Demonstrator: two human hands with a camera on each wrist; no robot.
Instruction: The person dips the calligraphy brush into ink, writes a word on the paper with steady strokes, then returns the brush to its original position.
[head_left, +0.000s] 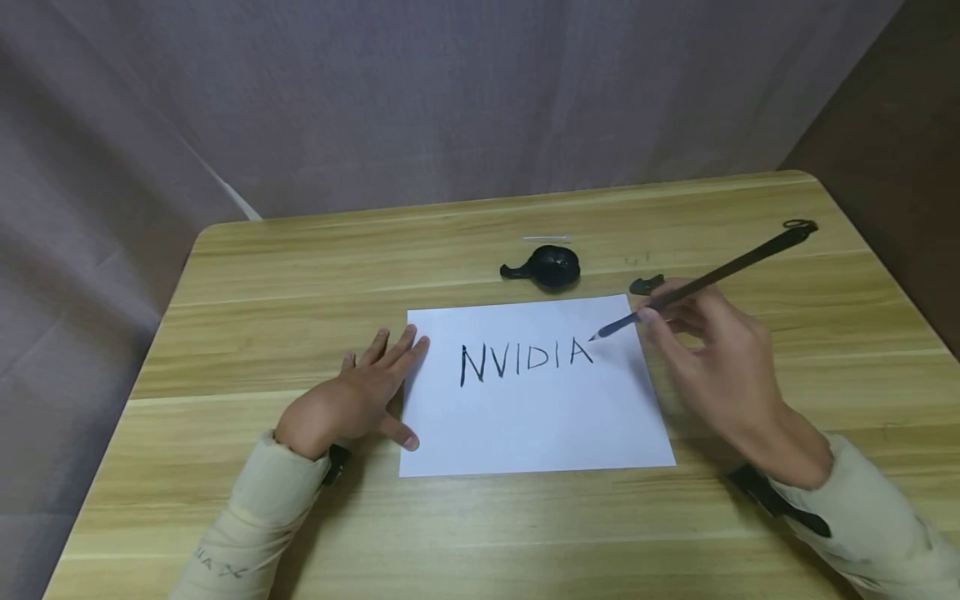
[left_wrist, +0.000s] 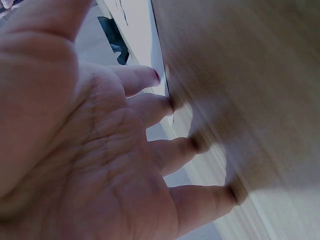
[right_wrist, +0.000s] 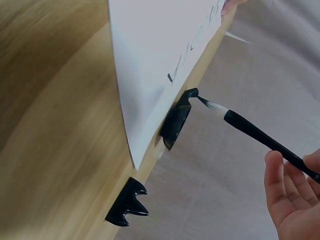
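A white sheet of paper (head_left: pixel 525 433) lies on the wooden table, with "NVIDIA" in black strokes across its upper half. My left hand (head_left: pixel 352 404) rests at the sheet's left edge, fingers spread; the left wrist view shows its fingertips (left_wrist: pixel 187 145) touching paper and table. With my right hand (head_left: pixel 723 367) I pinch a dark-handled writing brush (head_left: pixel 720 273) above the paper's right edge. Its tip is close to the final letter A in the head view. The right wrist view shows the brush's pale bristles (right_wrist: pixel 216 106) ending in a black tip, apparently raised off the sheet.
Behind the paper sits a black ink dish (head_left: pixel 555 267) with a curved handle. A thin clear stick (head_left: pixel 546 239) lies beyond it. A small black brush rest (right_wrist: pixel 127 202) with pointed humps stands right of the dish. A grey curtain (head_left: pixel 480 100) hangs behind the table (head_left: pixel 300 283).
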